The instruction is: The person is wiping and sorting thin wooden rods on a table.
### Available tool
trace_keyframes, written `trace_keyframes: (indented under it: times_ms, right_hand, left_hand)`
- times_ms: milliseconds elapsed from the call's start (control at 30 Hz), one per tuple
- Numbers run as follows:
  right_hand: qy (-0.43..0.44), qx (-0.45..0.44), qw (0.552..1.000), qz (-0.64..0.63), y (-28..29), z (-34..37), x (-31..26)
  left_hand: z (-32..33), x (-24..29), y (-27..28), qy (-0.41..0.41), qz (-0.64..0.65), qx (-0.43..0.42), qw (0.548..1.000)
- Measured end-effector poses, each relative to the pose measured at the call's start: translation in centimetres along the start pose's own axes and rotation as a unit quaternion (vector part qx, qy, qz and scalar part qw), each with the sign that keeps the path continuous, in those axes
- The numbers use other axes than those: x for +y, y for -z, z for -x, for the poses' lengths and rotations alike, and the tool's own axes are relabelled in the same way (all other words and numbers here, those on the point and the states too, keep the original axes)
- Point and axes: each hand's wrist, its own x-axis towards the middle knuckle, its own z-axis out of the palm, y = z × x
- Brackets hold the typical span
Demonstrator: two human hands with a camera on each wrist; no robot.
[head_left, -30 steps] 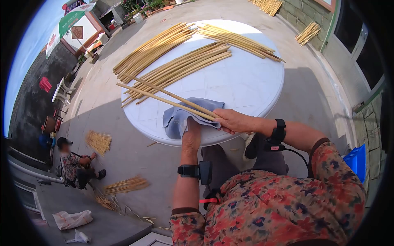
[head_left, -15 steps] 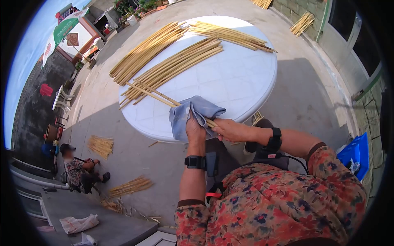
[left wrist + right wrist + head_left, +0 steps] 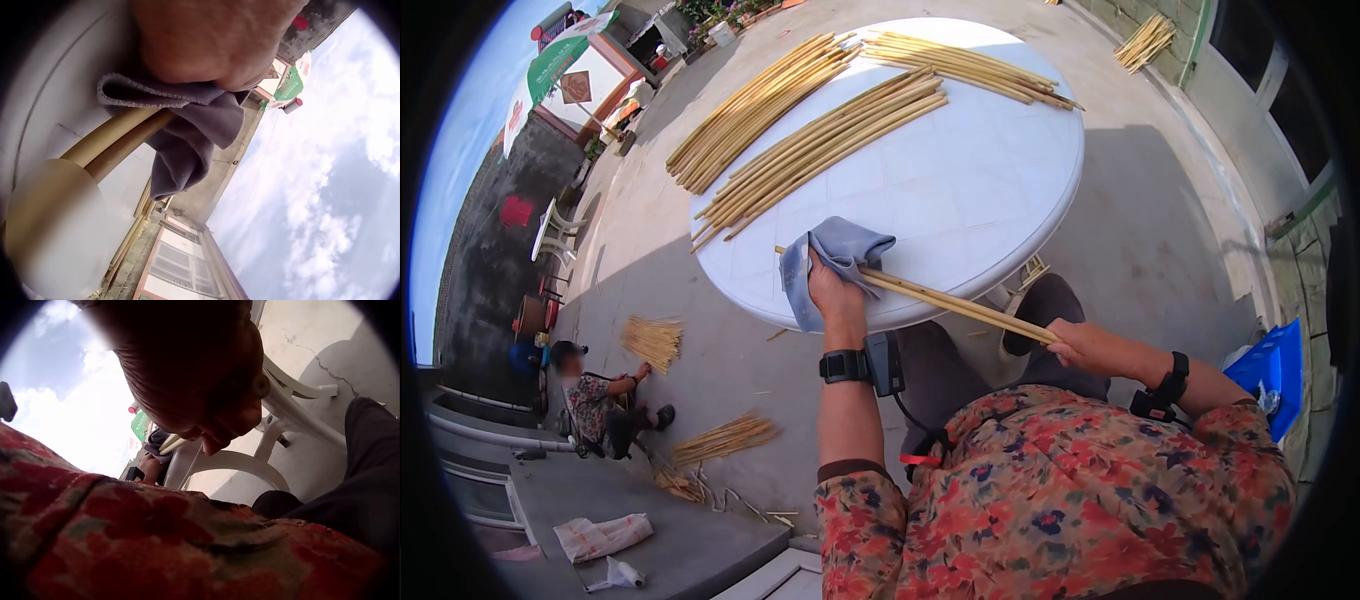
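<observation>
My left hand (image 3: 837,292) grips a grey-blue cloth (image 3: 852,243) at the near left edge of the round white table (image 3: 990,190). The cloth wraps around two thin tan canes (image 3: 960,302), whose far tips poke out just beyond it. In the left wrist view the two canes (image 3: 119,134) lie side by side as they come out of the folded cloth (image 3: 187,147). Off the table's near edge, over the person's lap, my right hand (image 3: 1090,350) holds the near ends of the canes. A round cut end (image 3: 260,386) shows at that hand in the right wrist view.
Bundles of similar canes (image 3: 830,150) lie across the table's far and left parts. Another person (image 3: 600,400) sits low at the left, near cane piles (image 3: 652,342) on the ground. A blue bin (image 3: 1268,375) stands at the right.
My right hand has drawn the canes right and toward the body, so a long length now shows between the hands. The left hand with the cloth has shifted slightly left.
</observation>
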Motion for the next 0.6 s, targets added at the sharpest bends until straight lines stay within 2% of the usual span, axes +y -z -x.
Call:
trace_keyframes:
  times_ms: [167,233,333,400,500,533,600]
  right_hand:
    - [-0.027,0.039,0.999,0.025,-0.3,3.6,2.2]
    - [-0.029,0.059,0.997,0.045,-0.5,5.5,4.5]
    - [-0.021,0.085,0.991,0.101,-0.9,8.2,7.6]
    - [-0.082,0.138,0.987,0.022,-1.1,9.5,7.3]
    - [-0.089,0.181,0.979,0.008,-2.3,9.2,7.7]
    - [-0.091,0.182,0.979,0.005,-2.6,8.9,8.0]
    - [-0.061,0.197,0.978,-0.023,-2.8,8.1,8.7]
  left_hand:
    - [-0.1,-0.6,-0.8,0.022,0.011,-0.013,1.0]
    - [0.5,0.1,-1.8,0.022,0.0,0.021,1.0]
    - [-0.8,0.8,-0.3,0.034,0.022,-0.015,0.999]
    - [-0.5,1.3,0.1,0.041,0.01,-0.06,0.997]
    - [1.2,1.3,0.0,0.034,0.016,-0.106,0.994]
    - [2.2,1.7,-0.5,0.082,0.057,-0.123,0.987]
    - [2.4,1.8,0.0,0.05,0.061,-0.135,0.988]
